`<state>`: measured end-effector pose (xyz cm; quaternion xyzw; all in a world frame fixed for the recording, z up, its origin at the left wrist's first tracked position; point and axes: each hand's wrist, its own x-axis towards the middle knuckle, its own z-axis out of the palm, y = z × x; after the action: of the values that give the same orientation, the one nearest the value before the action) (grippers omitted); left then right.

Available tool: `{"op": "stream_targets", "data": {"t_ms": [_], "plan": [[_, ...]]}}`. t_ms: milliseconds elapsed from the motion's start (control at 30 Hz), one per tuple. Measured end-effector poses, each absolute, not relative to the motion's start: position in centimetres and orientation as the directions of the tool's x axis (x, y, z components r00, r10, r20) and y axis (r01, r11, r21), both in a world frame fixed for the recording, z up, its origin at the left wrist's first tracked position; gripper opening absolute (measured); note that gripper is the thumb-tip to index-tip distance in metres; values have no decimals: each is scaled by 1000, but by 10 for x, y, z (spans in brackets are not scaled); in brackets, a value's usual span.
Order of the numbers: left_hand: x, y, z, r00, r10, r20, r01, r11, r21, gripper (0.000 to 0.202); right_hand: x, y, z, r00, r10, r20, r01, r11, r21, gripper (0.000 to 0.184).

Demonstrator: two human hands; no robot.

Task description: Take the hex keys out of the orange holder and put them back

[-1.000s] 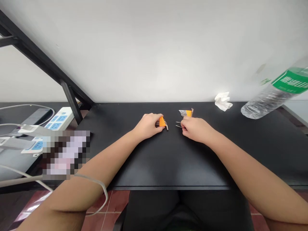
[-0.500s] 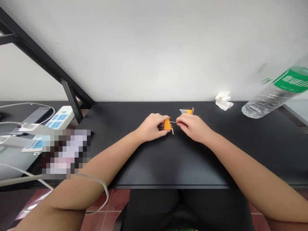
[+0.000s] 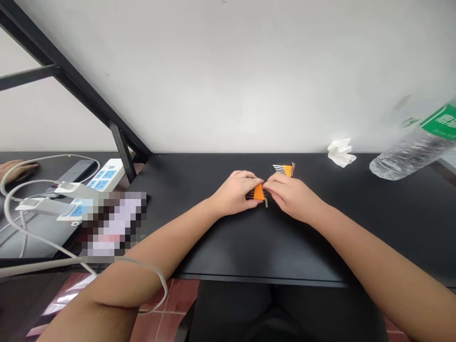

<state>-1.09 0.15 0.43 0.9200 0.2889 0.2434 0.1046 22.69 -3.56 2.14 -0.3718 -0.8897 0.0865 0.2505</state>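
Note:
My left hand (image 3: 235, 194) is closed around an orange hex key holder (image 3: 259, 192), thumb at its near side and fingers at its far side. Dark keys stick out of the holder, and one bent hex key end (image 3: 266, 203) shows at its near right corner. My right hand (image 3: 294, 197) pinches at the holder's far right corner, its fingertips almost touching the left fingers. The hex key in that pinch is mostly hidden by the fingers. Just behind the right hand, a second orange holder with silver keys (image 3: 288, 170) lies on the black table (image 3: 228, 247).
A crumpled tissue (image 3: 341, 152) and a tilted-looking water bottle (image 3: 399, 159) are at the back right. To the left are a power strip (image 3: 107, 173) with chargers, a blurred-out phone (image 3: 119, 223), white cables and a black frame. Another person's hand (image 3: 16, 171) shows at the left edge.
My right hand has closed in on the holder; the thin key visible between them before is now covered by fingers. The whole view has shifted, moving the scene slightly right.

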Motion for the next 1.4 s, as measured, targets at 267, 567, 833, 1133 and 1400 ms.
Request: {"op": "stream_targets", "data": {"t_ms": [267, 567, 833, 1133, 1400], "plan": [[-6, -4, 12, 734, 580, 354, 436, -801, 409, 27, 209, -36, 13, -435, 822, 368, 402, 543, -738, 20], [-22, 15, 1, 694, 632, 344, 523, -771, 363, 47, 253, -10, 11, -459, 866, 196, 779, 499, -380, 8], [-25, 18, -1, 680, 663, 313, 531, -740, 413, 50, 259, -5, 12, -459, 883, 97, 841, 467, -274, 12], [-25, 19, -1, 664, 669, 334, 538, -738, 409, 50, 249, -10, 15, -392, 919, 46, 891, 392, -231, 17], [-24, 18, 1, 679, 662, 318, 515, -738, 437, 54, 242, -20, 24, -425, 903, 66, 870, 428, -245, 16]]}}
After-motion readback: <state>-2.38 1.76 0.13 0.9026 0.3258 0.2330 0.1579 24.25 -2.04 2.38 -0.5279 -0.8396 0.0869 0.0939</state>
